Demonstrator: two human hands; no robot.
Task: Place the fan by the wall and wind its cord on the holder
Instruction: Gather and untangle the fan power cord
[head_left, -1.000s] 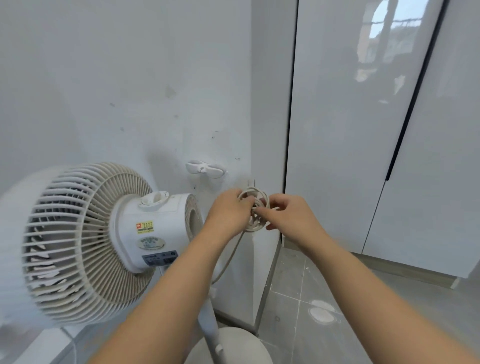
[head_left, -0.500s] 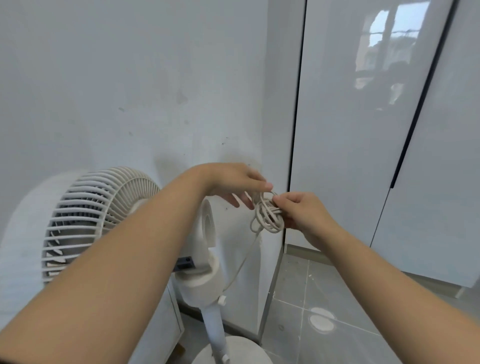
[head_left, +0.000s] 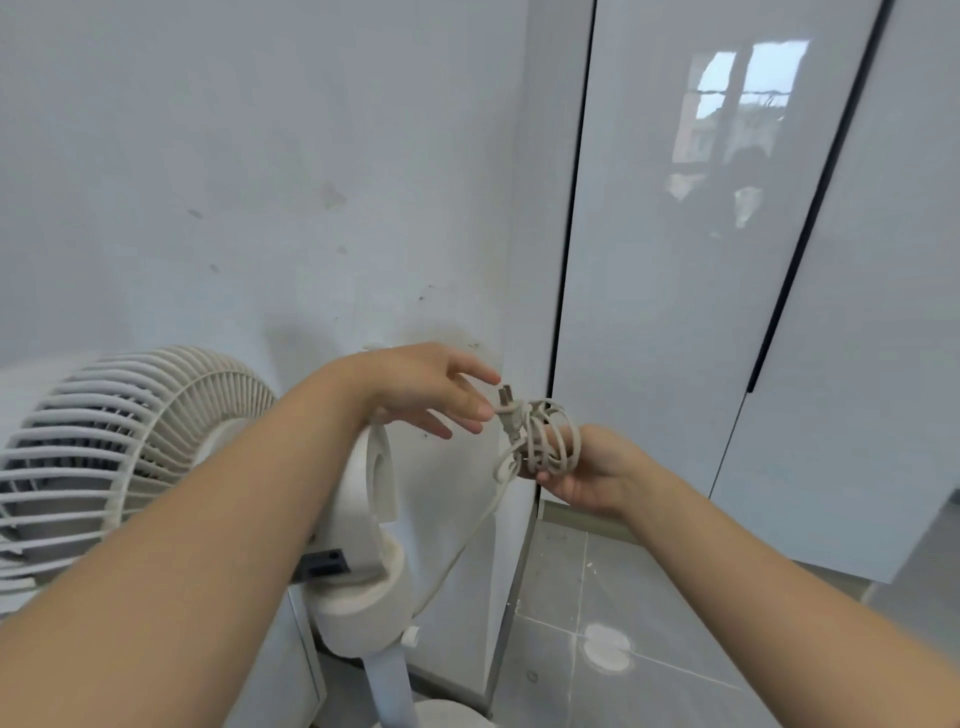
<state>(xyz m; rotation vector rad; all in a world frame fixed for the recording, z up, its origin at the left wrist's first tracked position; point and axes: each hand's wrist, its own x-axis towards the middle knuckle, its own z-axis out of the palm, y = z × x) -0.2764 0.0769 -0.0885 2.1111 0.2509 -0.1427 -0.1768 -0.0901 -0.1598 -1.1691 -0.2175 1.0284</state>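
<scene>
We hold the off-white coiled power cord (head_left: 545, 436) in our right hand (head_left: 587, 473), fingers curled round its loops. Its tail drops to the cream plastic pedestal fan (head_left: 363, 493) beside the pale grey wall (head_left: 260, 182). Of our hands, the left hand (head_left: 421, 387) is released, fingers straight at the cord's plug (head_left: 505, 397).

The left hand (head_left: 421, 384) has let go of the coiled cord (head_left: 545, 436) and now spreads its fingers beside the plug (head_left: 505, 397), which juts free at the bundle's upper left. The right hand (head_left: 587, 467), turned palm up, holds the coil alone, right of centre frame.
</scene>
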